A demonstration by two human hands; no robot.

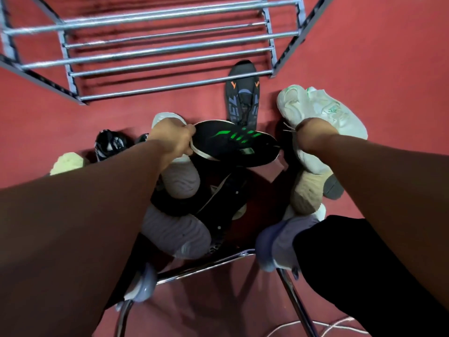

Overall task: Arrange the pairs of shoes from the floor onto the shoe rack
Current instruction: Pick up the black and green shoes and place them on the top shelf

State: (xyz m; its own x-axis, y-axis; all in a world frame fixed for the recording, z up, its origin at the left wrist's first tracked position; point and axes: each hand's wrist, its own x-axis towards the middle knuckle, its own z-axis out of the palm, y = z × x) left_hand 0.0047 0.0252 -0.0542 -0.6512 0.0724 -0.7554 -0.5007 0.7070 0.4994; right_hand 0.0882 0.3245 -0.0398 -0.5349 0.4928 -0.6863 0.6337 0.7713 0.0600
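Gripping black shoe in left hand, right hand grasping white shoe, rack beyond.

Open rack bars, crowded floor
Shoe rack tiers lie bare at far centre; near it, the grey sneaker and white sneakers crowd the right approach.

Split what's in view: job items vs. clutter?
Job:
- left hand, gripping the black shoe with green stripes
- right hand, on a white shoe
- white-and-green sneaker
- dark grey shoe with orange marks
- metal shoe rack

Lying about:
- chrome chair frame
- white cable
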